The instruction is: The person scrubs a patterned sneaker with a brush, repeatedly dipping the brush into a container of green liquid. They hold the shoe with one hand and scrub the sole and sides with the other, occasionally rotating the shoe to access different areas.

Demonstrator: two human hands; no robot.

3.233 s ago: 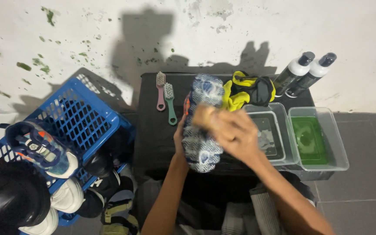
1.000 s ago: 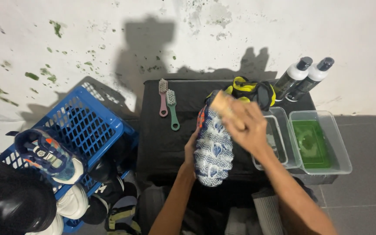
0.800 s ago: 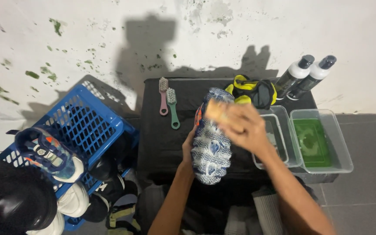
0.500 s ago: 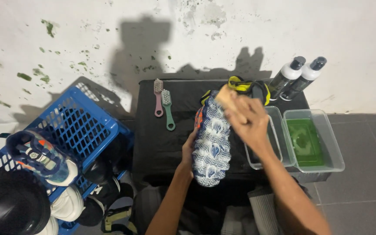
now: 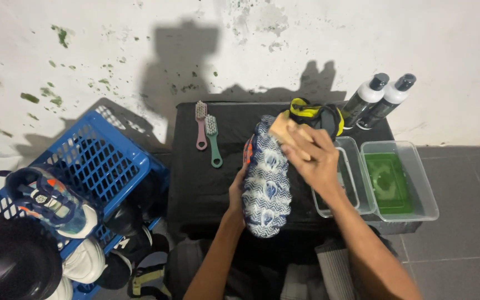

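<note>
Shoe (image 5: 266, 183) work fills the middle of the view: we hold a blue-and-white patterned shoe sole-up over the near edge of a black table (image 5: 195, 178), its toe pointing to the far side. Our left hand (image 5: 236, 191) grips the shoe from its left side, fingers wrapped round the edge and mostly hidden behind it. Our right hand (image 5: 313, 158) is closed on a tan brush (image 5: 280, 126), pressing it against the far end of the sole.

On the table, far and to the left of the shoe, lie two small brushes side by side, a pink one (image 5: 200, 125) and a green one (image 5: 213, 140), handles pointing near. Just beyond the right hand sits a yellow-and-black shoe (image 5: 318, 114). To the right, two clear plastic tubs stand touching: the nearer-in clear tub (image 5: 354, 166), partly hidden by our wrist, and a tub of green liquid (image 5: 398, 180). Two bottles (image 5: 381, 100) with dark caps stand at the far right, against the white wall (image 5: 112, 50).

Left of the table, a blue plastic crate (image 5: 101, 166) holds several shoes, among them a blue-and-orange sneaker (image 5: 51, 200) resting on the rim. A dark rounded thing sits at the near left corner; we cannot tell what it is.
</note>
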